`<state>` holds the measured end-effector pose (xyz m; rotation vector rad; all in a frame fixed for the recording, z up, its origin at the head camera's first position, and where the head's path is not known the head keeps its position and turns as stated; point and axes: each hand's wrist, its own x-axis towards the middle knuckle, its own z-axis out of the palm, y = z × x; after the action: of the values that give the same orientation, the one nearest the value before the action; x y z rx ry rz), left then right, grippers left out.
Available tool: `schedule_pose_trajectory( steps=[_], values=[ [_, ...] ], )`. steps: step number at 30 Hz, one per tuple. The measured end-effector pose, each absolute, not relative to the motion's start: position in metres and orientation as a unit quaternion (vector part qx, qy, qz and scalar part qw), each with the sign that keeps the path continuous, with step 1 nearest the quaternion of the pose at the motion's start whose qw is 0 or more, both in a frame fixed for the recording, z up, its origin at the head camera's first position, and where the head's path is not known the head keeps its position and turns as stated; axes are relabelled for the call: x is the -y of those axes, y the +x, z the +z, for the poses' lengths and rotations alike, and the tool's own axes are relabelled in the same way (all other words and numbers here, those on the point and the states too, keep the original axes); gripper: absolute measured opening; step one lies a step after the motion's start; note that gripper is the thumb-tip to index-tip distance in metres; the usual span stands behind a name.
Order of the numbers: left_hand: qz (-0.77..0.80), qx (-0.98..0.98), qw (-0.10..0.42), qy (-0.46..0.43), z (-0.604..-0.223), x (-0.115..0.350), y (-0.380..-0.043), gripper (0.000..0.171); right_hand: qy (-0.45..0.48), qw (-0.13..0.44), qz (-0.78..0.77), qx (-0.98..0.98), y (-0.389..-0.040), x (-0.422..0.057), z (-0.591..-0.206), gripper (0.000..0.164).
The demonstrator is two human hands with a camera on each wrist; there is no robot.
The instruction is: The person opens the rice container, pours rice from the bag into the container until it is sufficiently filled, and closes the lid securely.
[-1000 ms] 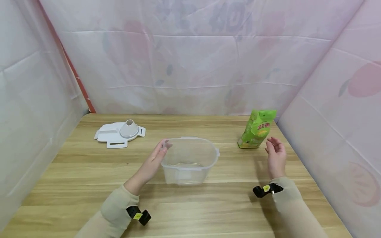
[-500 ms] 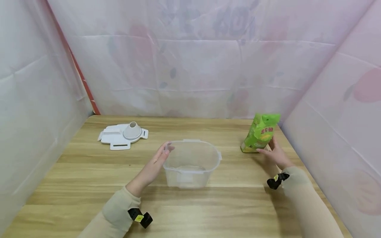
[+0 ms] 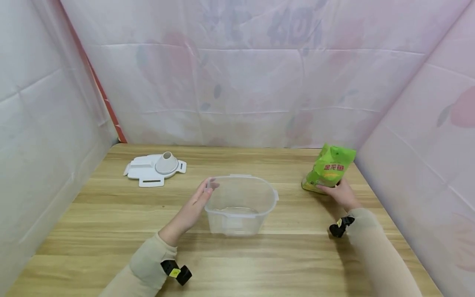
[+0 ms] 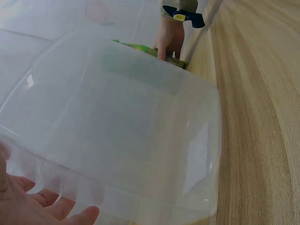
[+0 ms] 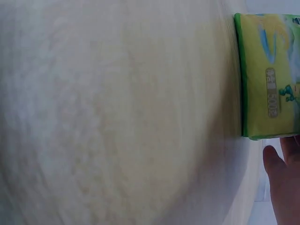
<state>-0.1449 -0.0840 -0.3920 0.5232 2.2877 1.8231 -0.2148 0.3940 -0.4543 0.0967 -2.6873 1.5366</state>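
A clear plastic container (image 3: 235, 225) stands on the wooden table, its mouth facing up. My left hand (image 3: 191, 208) rests against its left end, loosely bent fingers (image 4: 63, 206) along the outer wall near the rim. At the right, my right hand (image 3: 343, 194) grips a green bag (image 3: 328, 171) low on its right side, thumb across the front. The bag leans to the right, its lower left corner close over the table. In the right wrist view, the bag's yellow side panel (image 5: 269, 79) shows beside the thumb; the other fingers are mostly hidden.
A white plastic lid (image 3: 146, 169) with a cone-shaped spout (image 3: 167, 162) and side latches lies at the back left of the wooden table (image 3: 237, 268). Printed fabric walls (image 3: 245, 82) enclose the back and both sides.
My right hand has moved to the green bag, taken hold of it and tilted it rightward. My left hand stays at the container, and the head view has shifted slightly.
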Motion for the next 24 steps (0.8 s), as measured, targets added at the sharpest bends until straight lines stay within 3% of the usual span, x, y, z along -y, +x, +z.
schedule_pose_trajectory(
  steps=[4, 7, 13, 24],
  values=[
    [0.614, -0.765, 0.082, 0.174, -0.391, 0.083, -0.146, 0.043, 0.075, 0.037, 0.533, 0.842, -0.218, -0.392, -0.459, 0.057],
    [0.615, -0.765, 0.081, 0.172, -0.391, 0.082, -0.147, 0.043, 0.055, 0.023, 0.528, 0.847, -0.217, -0.391, -0.46, 0.053],
    [0.616, -0.765, 0.086, 0.166, -0.392, 0.08, -0.146, 0.042, 0.012, 0.002, 0.521, 0.853, -0.214, -0.391, -0.462, 0.056],
    [0.616, -0.765, 0.084, 0.168, -0.394, 0.079, -0.147, 0.043, -0.004, 0.021, 0.543, 0.84, -0.198, -0.398, -0.46, 0.056]
  ],
)
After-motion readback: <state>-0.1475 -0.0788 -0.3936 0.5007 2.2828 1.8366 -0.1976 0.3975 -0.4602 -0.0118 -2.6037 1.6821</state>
